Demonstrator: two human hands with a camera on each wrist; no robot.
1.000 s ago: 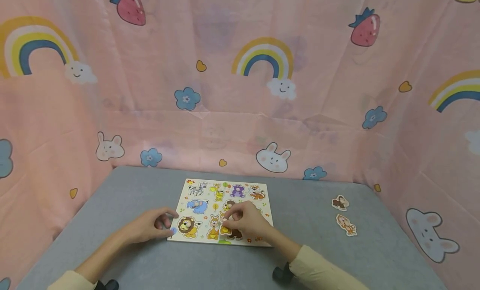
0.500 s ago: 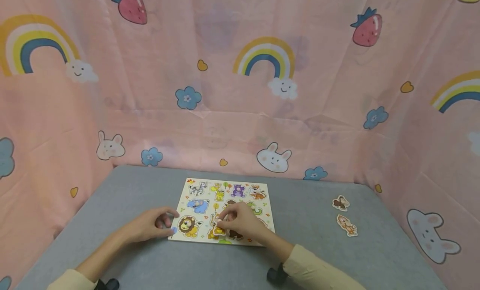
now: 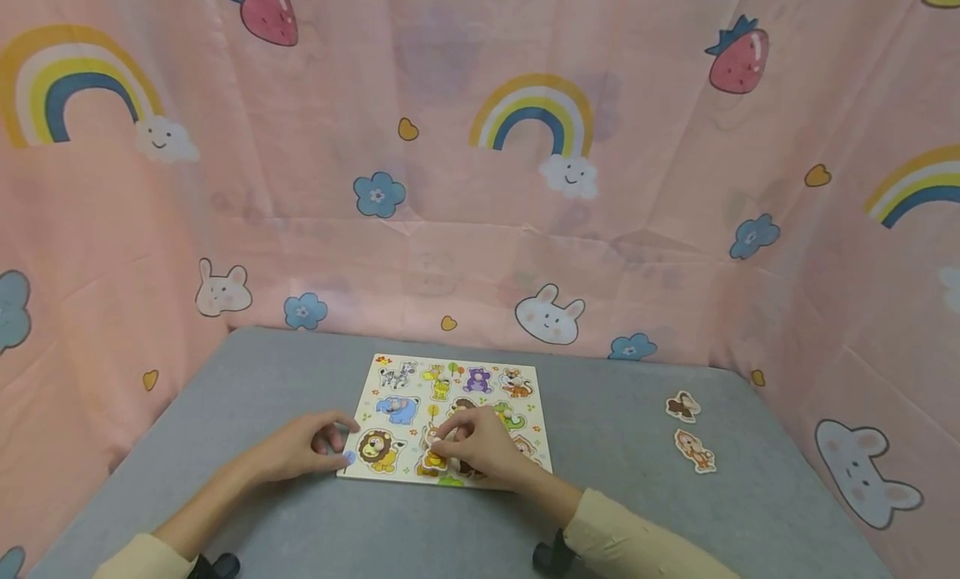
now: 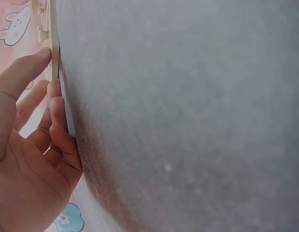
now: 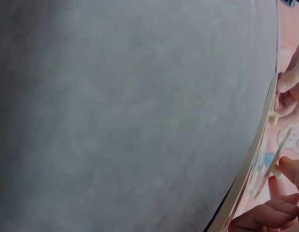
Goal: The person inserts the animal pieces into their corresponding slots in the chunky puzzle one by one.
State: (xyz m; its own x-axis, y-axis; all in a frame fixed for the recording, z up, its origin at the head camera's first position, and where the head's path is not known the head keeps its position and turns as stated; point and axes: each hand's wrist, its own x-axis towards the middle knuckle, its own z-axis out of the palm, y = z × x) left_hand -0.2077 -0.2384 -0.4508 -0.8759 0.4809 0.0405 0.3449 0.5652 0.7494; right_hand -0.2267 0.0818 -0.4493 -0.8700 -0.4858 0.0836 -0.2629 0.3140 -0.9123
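Observation:
A pale wooden animal puzzle board [image 3: 370, 396] lies on the grey table. My right hand [image 3: 489, 450] pinches a kangaroo puzzle piece [image 3: 434, 461] by its small knob, over the kangaroo picture in the board's front row. In the right wrist view the piece [image 5: 268, 175] is tilted and looks partly raised from the board; whether its lower end touches is unclear. At the board's left edge rests my left hand [image 3: 303, 450], thumb and fingertips touching it, other fingers loosely bent. A lion piece [image 3: 378, 451] is near that hand. My right hand hides part of the board.
Two loose pieces lie on the table to the right: a brown animal piece [image 3: 683, 406] and a monkey-like piece [image 3: 695, 451]. Several knobbed animal pieces, such as the elephant [image 3: 398, 410], are on the board. A pink patterned curtain [image 3: 420, 262] surrounds the table's back and sides.
My right hand has shifted slightly left with the kangaroo piece, from beside the kangaroo picture to over it. The left hand stays at the board's edge.

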